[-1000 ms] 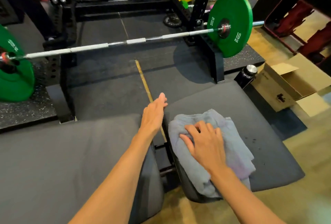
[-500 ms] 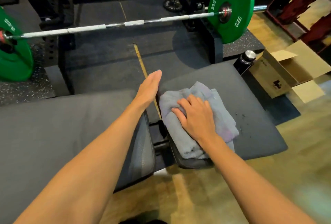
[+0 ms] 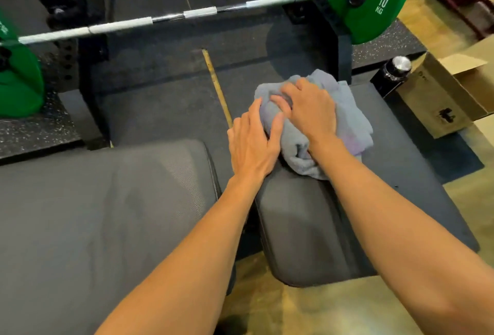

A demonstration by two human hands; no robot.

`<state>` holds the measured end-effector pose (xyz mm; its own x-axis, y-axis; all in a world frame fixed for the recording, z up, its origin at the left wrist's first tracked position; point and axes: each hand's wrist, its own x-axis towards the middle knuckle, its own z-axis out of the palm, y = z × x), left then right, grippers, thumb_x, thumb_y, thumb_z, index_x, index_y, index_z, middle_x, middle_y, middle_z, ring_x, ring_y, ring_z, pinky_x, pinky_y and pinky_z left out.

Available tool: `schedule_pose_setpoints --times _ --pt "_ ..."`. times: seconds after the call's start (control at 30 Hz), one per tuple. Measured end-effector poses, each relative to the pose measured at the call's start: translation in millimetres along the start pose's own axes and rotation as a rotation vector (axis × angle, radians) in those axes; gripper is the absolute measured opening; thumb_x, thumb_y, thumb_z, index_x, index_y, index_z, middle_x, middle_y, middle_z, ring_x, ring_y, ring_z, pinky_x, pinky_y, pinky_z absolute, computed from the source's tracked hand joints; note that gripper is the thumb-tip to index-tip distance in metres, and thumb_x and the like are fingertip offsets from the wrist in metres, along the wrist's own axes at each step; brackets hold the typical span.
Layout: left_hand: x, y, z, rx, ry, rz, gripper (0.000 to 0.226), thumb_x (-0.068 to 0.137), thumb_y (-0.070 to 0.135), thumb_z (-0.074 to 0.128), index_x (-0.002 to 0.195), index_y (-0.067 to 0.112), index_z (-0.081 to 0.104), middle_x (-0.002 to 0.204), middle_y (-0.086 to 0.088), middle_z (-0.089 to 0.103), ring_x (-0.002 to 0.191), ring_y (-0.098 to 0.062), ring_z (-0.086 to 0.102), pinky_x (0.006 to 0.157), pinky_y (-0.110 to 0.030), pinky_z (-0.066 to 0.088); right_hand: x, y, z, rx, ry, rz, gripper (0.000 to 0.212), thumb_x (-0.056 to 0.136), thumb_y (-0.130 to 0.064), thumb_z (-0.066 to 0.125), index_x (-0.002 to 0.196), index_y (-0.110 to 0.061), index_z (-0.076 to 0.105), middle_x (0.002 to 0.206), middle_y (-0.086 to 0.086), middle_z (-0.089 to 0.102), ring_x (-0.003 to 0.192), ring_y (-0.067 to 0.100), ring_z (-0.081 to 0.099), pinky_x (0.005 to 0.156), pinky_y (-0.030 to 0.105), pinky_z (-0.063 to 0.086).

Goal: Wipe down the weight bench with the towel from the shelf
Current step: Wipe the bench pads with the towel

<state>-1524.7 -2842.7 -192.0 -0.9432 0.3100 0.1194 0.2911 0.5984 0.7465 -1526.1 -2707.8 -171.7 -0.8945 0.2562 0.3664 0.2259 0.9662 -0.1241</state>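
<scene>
1. Here the right hand (image 3: 310, 112) presses flat on the towel (image 3: 347, 118), fingers spread over the bunched cloth, its grip a push rather than a pinch.
2. The left hand (image 3: 251, 142) lies beside it, fingers loosely together, thumb touching the towel's rolled near edge.
3. The towel sits on the far part of the small pad (image 3: 307, 227) of the worktop; the wiping step looks under way.
4. Next, I judge, a firm sweep toward the pad's near edge, then the long pad (image 3: 107, 214).
5. Towel: soft grey terry, crumpled. Pads: dark, matte, rounded corners, fine mesh grain.
6. Beyond: steel bar (image 3: 171, 16), green plate (image 3: 371, 0).
</scene>
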Motion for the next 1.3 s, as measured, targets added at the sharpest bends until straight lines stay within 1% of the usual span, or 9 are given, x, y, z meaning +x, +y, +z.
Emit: schedule_pose_setpoints --times 0.2,0.37,0.43,0.5,0.63,0.77,1.03,1.13,1.3 --pt "8 -8 1 0.13 0.002 -0.029 0.047 0.101 0.04 0.026 0.137 0.018 0.045 0.125 -0.007 0.062 0.108 -0.031 0.053 0.089 -0.042 0.034 -57 -5 -31 0.093 0.017 0.122 0.025 0.092 -0.038 0.057 0.084 -0.015 0.064 0.081 0.007 0.059 0.073 0.028 0.055 0.064 0.041 0.043" --pt "9 -3 -3 0.366 -0.092 0.033 0.048 0.098 0.036 0.015 0.097 0.016 0.058 0.088 -0.007 0.063 0.084 -0.031 0.058 0.074 -0.041 0.035 -195 6 -96 0.121 -0.064 0.176 0.027 0.091 -0.041 0.054 0.091 -0.019 0.069 0.081 0.0 0.058 0.072 0.023 0.055 0.068 0.033 0.039" --pt "10 1 -2 0.487 -0.104 0.109 0.038 0.097 0.033 0.027 0.094 0.014 0.06 0.082 -0.007 0.065 0.076 -0.03 0.059 0.07 -0.04 0.035 -221 9 -107 0.126 -0.072 0.147 0.027 0.091 -0.04 0.053 0.088 -0.02 0.071 0.079 -0.001 0.058 0.069 0.025 0.056 0.068 0.033 0.038" --pt "15 8 3 0.53 -0.13 0.158 0.028 0.098 0.028 0.038 0.095 0.012 0.061 0.084 -0.01 0.066 0.077 -0.031 0.06 0.069 -0.04 0.038 -202 19 -99 0.142 -0.066 0.126 0.027 0.092 -0.04 0.053 0.086 -0.02 0.07 0.076 -0.001 0.058 0.066 0.024 0.055 0.064 0.034 0.041" --pt "22 10 13 0.569 -0.123 0.147 0.028 0.1 0.024 0.035 0.094 0.012 0.06 0.089 -0.01 0.065 0.084 -0.033 0.059 0.074 -0.04 0.037 -85 48 -45 0.086 0.038 0.078 0.031 0.092 -0.041 0.051 0.076 -0.017 0.063 0.072 0.005 0.057 0.064 0.029 0.055 0.056 0.038 0.041" --pt "21 16 12 0.609 -0.115 0.163 0.029 0.102 0.023 0.033 0.098 0.01 0.059 0.096 -0.013 0.066 0.088 -0.037 0.058 0.075 -0.044 0.037 6 58 -12 -0.012 0.025 0.05 0.036 0.092 -0.044 0.044 0.082 -0.015 0.062 0.086 0.008 0.062 0.074 0.035 0.059 0.06 0.039 0.039" --pt "19 56 35 0.567 -0.229 -0.006 0.042 0.095 0.017 0.037 0.136 0.012 0.042 0.131 -0.016 0.053 0.121 -0.038 0.046 0.107 -0.047 0.025 -158 74 -90 0.116 -0.07 0.072 0.026 0.091 -0.041 0.05 0.08 -0.02 0.061 0.078 0.003 0.058 0.07 0.028 0.054 0.061 0.042 0.043" --pt "22 81 50 0.467 -0.304 0.001 0.047 0.095 0.027 0.036 0.14 0.016 0.038 0.139 -0.013 0.045 0.126 -0.035 0.038 0.108 -0.046 0.02 -216 85 -116 0.135 -0.084 0.061 0.027 0.093 -0.042 0.048 0.082 -0.022 0.062 0.076 -0.001 0.056 0.067 0.024 0.053 0.06 0.042 0.045" --pt "30 80 61 0.329 -0.217 -0.098 0.046 0.095 0.031 0.031 0.137 0.022 0.046 0.137 -0.011 0.048 0.126 -0.029 0.037 0.11 -0.042 0.016 -154 99 -87 0.113 -0.03 0.08 0.025 0.092 -0.041 0.051 0.08 -0.022 0.063 0.075 0.002 0.057 0.065 0.028 0.054 0.058 0.041 0.044"
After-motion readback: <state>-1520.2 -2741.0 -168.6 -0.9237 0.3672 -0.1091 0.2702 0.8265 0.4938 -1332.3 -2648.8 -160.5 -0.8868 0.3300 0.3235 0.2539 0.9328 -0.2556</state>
